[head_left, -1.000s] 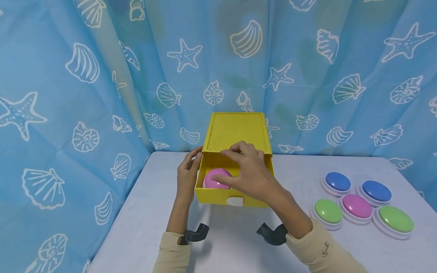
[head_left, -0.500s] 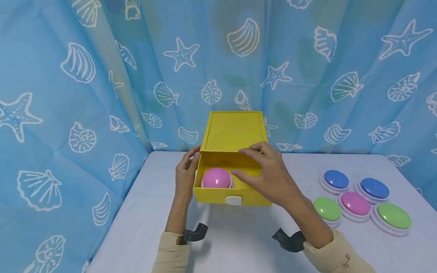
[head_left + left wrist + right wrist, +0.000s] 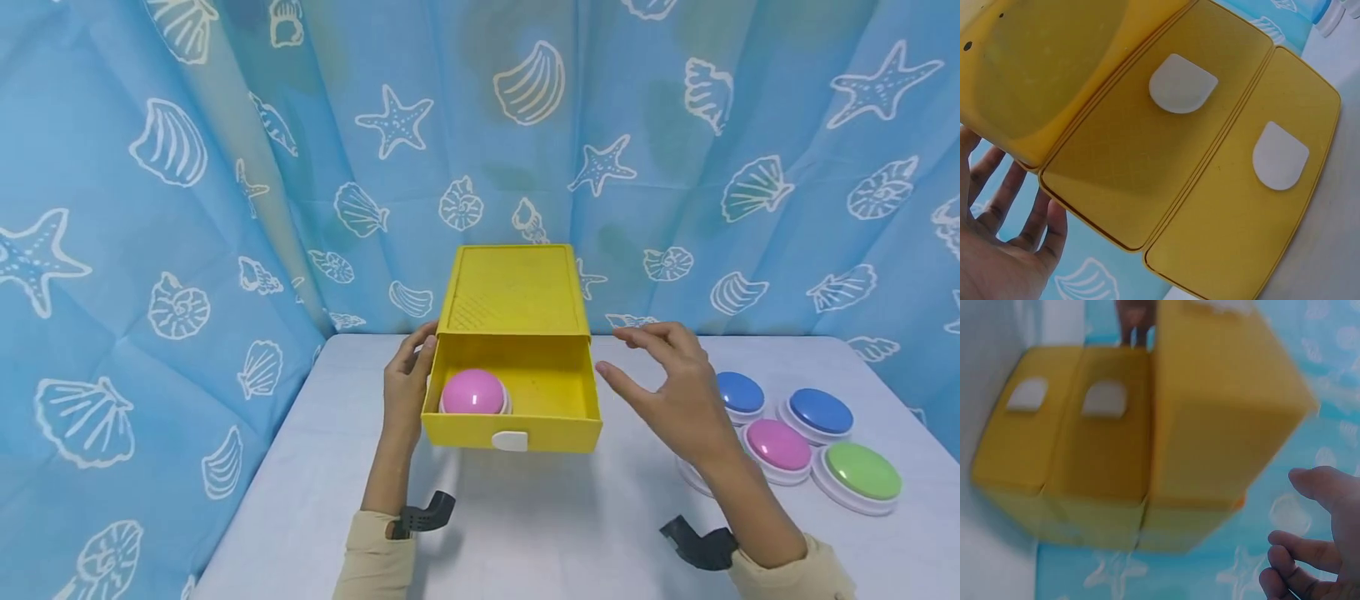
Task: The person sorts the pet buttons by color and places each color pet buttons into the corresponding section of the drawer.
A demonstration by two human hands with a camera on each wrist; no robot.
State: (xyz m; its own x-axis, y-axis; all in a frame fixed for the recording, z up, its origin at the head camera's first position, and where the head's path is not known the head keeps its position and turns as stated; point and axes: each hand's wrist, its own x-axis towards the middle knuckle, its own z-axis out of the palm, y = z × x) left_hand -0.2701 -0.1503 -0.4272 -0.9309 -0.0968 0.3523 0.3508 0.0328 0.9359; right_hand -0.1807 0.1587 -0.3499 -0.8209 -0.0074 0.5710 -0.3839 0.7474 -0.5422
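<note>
A yellow drawer cabinet [image 3: 513,287] stands on the table with its top drawer [image 3: 558,383] pulled out. Inside that drawer, at the left, sits a pink dome-topped button [image 3: 474,390] on a white base. My left hand [image 3: 405,387] rests along the cabinet's left side; in the left wrist view the fingers [image 3: 1004,194] reach to its edge. To the right of the drawer my right hand [image 3: 686,404] hangs in the air with thumb and fingers apart, holding nothing. Two lower drawers with white tabs show in the left wrist view, both pushed in.
On the table's right side stand several more dome buttons: blue [image 3: 821,411], pink [image 3: 778,444] and green [image 3: 864,471]. My right hand and forearm cover part of this group. A blue shell-print curtain [image 3: 480,125] hangs behind the table and along its left.
My right hand has lifted away from the pink button and moved right, out of the drawer, with nothing in it. The left hand stays at the cabinet's side.
</note>
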